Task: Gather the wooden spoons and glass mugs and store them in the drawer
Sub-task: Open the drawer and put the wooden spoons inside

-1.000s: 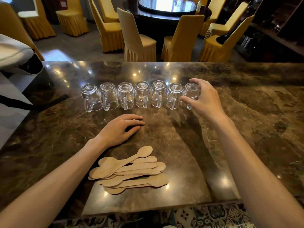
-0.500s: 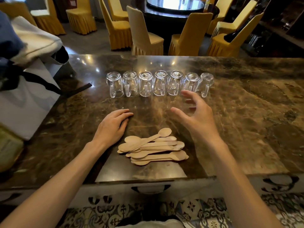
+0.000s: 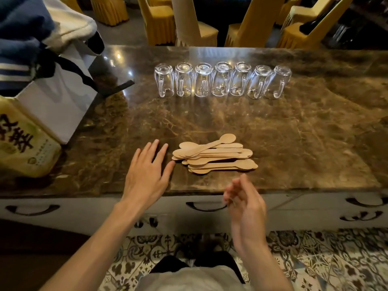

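Drawer [image 3: 206, 204] shut under counter edge; right hand [image 3: 244, 203] loose, empty, near its handle; left hand [image 3: 147, 175] flat, empty beside spoons [image 3: 214, 155]; 7 mugs [image 3: 222, 81] inverted behind; hard yank could rattle glass.

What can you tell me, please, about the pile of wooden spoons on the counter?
The pile of wooden spoons lies near the front edge of the brown marble counter. The spoons are flat, thin and pale, like light unfinished wood, with rounded bowls. They are stacked loosely, mostly running left to right with bowls at both ends; the top one lies at a slant. The row of glass mugs stands well behind them. The left hand rests flat just beside the pile, its fingertip at or nearly at its left end; nothing grips them.
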{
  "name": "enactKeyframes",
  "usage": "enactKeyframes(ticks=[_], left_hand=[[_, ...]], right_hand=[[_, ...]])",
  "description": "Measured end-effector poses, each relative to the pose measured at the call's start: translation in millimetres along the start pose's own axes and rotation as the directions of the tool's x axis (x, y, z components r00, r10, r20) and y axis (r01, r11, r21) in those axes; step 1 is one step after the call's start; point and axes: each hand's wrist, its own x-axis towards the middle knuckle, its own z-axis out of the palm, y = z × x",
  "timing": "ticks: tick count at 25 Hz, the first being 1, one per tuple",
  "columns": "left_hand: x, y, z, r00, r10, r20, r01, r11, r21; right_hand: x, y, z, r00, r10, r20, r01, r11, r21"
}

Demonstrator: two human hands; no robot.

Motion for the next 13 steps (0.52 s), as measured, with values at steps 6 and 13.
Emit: enactKeyframes(ticks=[6, 13], left_hand=[[-10.1, -1.1, 4.5, 0.997, -0.061, -0.055, 0.063, 0.998, 0.026], [-2.8, -0.5, 4.1, 0.994, -0.053, -0.093, 0.059, 0.996, 0.060]], right_hand=[[-5.2, 72.9, -19.9, 0.761, 0.615, -0.205, -0.451, 0.730, 0.514], [18.6, 73.6, -17.2, 0.738, 0.653, -0.170, -0.436, 0.654, 0.618]])
